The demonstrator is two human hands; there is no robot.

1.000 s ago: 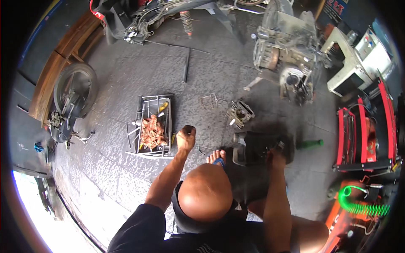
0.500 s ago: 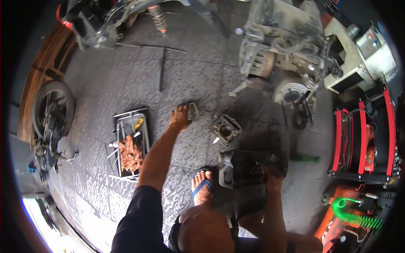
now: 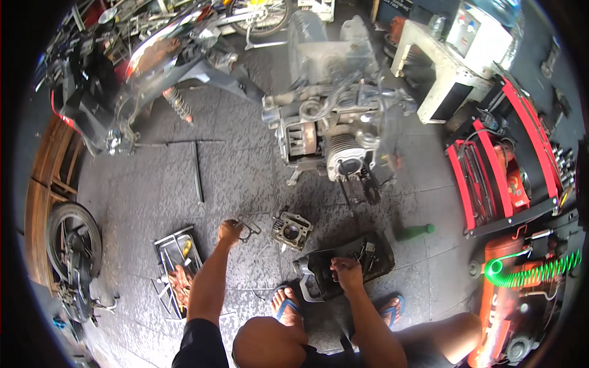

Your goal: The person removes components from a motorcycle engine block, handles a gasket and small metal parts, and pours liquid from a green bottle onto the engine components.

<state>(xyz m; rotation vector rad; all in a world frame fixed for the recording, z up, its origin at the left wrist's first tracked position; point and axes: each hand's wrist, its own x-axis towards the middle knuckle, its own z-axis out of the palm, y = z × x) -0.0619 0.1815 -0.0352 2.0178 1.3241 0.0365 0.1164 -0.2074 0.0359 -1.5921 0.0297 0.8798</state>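
My left hand grips a thin metal gasket above the floor, left of a metal cylinder head. My right hand is over a black plastic pan with small metal pieces in it; its fingers are curled, and whether they hold anything I cannot make out. Left of my forearm lies a metal tray with tools and orange-brown rags. A green bottle lies right of the pan.
Ahead stands a motorcycle engine assembly, beside a dismantled body frame. At left are a wheel and wooden bench. At right are a red tool rack, orange compressor and green coiled hose.
My left hand moved from beside the tray toward the cylinder head and took hold of the gasket. The view has tilted upward, showing more of the engine and bicycle behind it.
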